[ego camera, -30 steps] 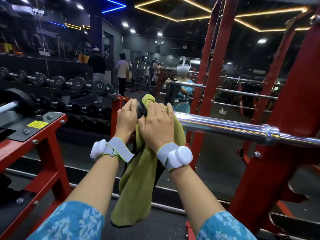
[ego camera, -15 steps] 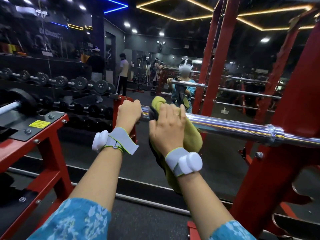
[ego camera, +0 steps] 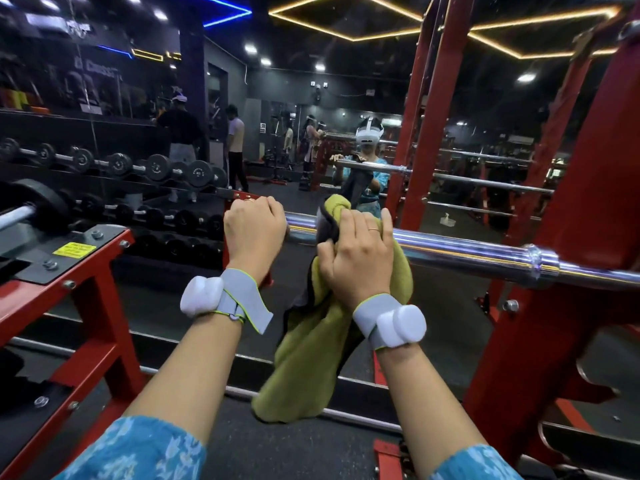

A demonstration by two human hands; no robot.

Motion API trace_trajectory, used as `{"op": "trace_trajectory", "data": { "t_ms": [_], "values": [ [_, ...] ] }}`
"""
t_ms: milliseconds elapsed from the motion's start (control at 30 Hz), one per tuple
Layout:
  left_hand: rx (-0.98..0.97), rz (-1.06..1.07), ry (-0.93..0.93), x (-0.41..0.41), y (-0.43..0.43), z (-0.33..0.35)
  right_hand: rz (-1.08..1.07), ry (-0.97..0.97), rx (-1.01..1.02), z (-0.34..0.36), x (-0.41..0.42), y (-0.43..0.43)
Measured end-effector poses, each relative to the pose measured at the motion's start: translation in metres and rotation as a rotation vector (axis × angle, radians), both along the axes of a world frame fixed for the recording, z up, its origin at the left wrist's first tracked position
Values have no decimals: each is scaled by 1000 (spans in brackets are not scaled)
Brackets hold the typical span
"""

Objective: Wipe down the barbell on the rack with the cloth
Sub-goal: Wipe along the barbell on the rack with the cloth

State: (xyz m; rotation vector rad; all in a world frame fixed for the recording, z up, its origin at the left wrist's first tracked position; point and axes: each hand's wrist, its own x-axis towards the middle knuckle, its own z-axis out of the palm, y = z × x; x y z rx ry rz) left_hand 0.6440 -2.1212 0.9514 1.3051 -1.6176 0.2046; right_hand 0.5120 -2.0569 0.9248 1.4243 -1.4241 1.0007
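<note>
At far left, a row of black round-headed dumbbells (ego camera: 117, 164) sits on a dark shelf, and nearer stands a red steel frame (ego camera: 104, 306) bearing a yellow sticker. The left hand (ego camera: 254, 230) grips the bare shaft of the long chrome barbell (ego camera: 467, 247), its fingers curled close together over the top. Just beside it, the right hand (ego camera: 356, 258) holds the olive-green cloth (ego camera: 311, 341) against the bar, fingers side by side and wrapped over the fabric. The cloth's loose end hangs below the bar. The barbell runs on to the right, its collar just beside the red painted rack upright (ego camera: 568, 271).
</note>
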Motion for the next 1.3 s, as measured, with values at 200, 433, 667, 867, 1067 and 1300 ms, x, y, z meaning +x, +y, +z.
{"op": "trace_trajectory", "data": {
  "t_ms": [200, 433, 667, 867, 1067, 1300],
  "values": [
    [-141, 23, -132, -25, 11, -2, -54, -43, -64, 2, -44, 20],
    [-387, -221, -198, -101, 42, 12, -174, -170, -45, 14, -91, 46],
    [-364, -309, -196, -131, 47, 8, -264, -292, 87, 26, -142, 73],
    [-453, -377, -142, -129, 44, 5, -339, -295, 82, 27, -148, 78],
    [-530, -437, -64, -126, 46, -3, -239, -301, 66, 28, -130, 70],
    [-446, -295, -105, -91, 33, 2, -103, -149, 175, 30, -64, 32]
  ]
}}
